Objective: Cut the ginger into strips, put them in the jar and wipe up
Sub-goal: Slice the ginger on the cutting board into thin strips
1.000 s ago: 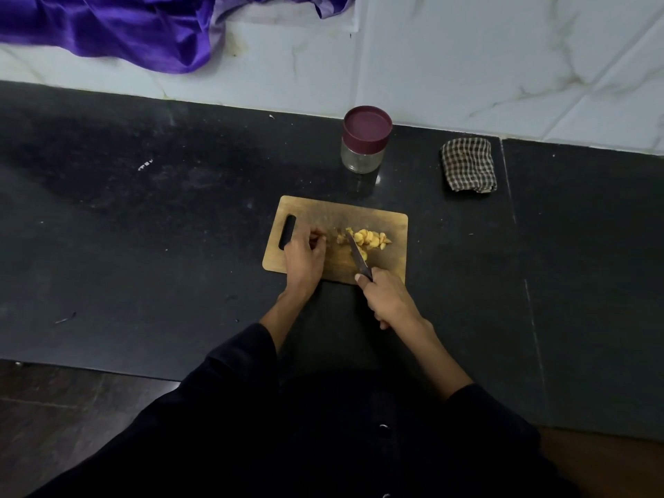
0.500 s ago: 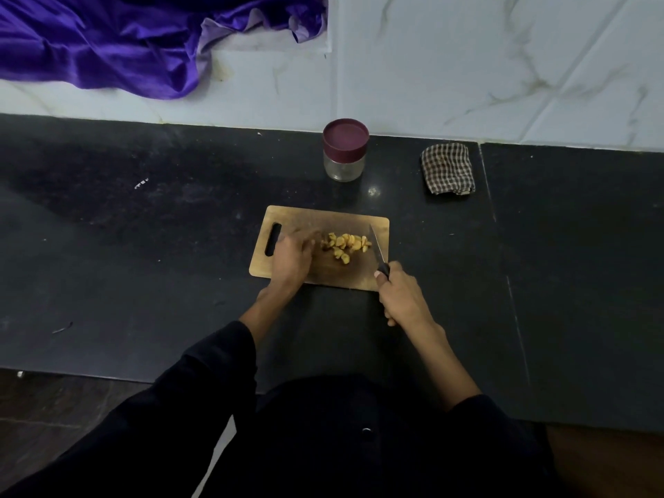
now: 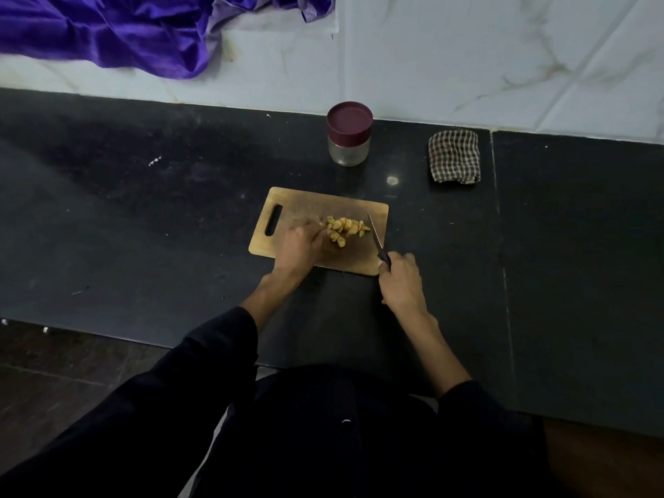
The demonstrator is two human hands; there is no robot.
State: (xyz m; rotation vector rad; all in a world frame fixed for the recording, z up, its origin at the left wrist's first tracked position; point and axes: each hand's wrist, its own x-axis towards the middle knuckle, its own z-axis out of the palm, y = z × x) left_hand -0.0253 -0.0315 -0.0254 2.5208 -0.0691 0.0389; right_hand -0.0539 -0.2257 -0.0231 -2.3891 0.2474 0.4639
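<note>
A small heap of yellow ginger pieces [image 3: 345, 228] lies in the middle of a wooden cutting board [image 3: 287, 203] on the black counter. My left hand [image 3: 300, 246] rests on the board just left of the heap, its fingertips touching the pieces. My right hand [image 3: 400, 280] grips a dark-handled knife [image 3: 375, 235] at the board's right front corner, blade lying to the right of the ginger and pointing away from me. Behind the board stands a glass jar [image 3: 348, 150] with its maroon lid on. A folded checked cloth [image 3: 454, 156] lies to the jar's right.
The black counter [image 3: 143, 217] runs wide on both sides, its front edge close to my body. A white marble wall [image 3: 467, 59] rises right behind the jar and cloth. Purple fabric [image 3: 107, 30] hangs at the upper left.
The knife has come off the ginger and moved to the right side of the board. My left hand has reached in to the heap of pieces.
</note>
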